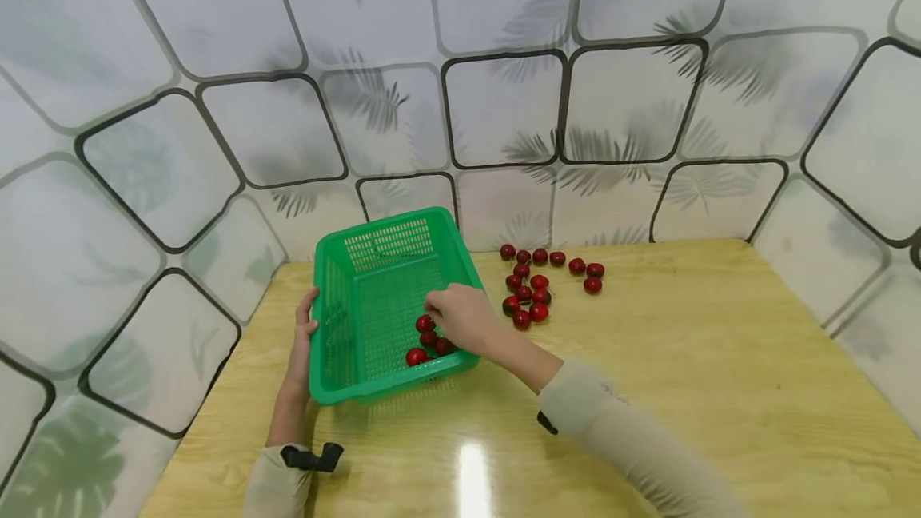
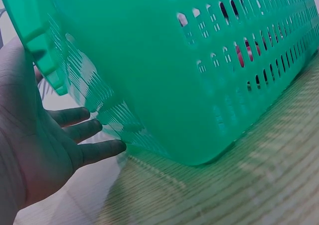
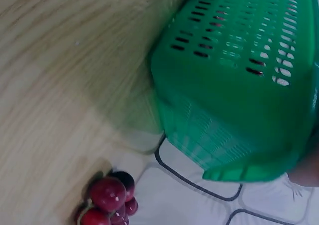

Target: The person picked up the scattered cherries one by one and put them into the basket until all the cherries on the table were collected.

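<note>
A person sits or stands at a pale yellow, wood-grained table, both forearms in light sleeves reaching forward. Just left of centre is a bright green, rectangular plastic basket with slotted walls; its longer axis appears to run away from the person, leaning slightly left at the far end.

The left hand is at the basket's left outer side. From the left wrist, three fingers look extended, their tips at or against the outer wall; I cannot tell how firmly the thumb holds the rim.

The right hand reaches in over the right rim, fingers bent downward. Right under its fingertips, in the near right corner, lie a few glossy, dark red, round cherries. The fingertips are partly hidden, so I cannot tell whether they pinch a cherry or hold nothing.

A larger scatter of loose red cherries rests on the tabletop beyond the basket's right side, to the right of the right hand and somewhat farther from the person. That hand is clearly the nearer one: the full width of the basket separates the left hand from the scatter, while the right has only the right rim and a short stretch of table between.
</note>
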Tool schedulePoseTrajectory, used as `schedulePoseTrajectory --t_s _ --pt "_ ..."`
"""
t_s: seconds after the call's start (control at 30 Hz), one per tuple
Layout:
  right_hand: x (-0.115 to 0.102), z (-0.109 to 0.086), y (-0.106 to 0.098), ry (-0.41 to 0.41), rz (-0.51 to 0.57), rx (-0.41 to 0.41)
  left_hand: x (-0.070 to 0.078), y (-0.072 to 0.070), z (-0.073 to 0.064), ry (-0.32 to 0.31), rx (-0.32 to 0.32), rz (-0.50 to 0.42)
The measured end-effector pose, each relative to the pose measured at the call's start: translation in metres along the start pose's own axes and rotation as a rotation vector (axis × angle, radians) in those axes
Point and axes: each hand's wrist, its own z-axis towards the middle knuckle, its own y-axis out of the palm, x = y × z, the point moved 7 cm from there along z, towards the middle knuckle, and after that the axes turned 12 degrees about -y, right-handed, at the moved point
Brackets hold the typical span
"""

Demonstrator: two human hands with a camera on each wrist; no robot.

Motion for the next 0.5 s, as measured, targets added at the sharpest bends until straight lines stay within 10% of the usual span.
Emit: schedulePoseTrajectory --t_s 0.5 --pt "0.0 0.004 0.027 -0.015 0.049 -0.11 -0.001 0.001 -0.003 0.007 0.001 0.012"
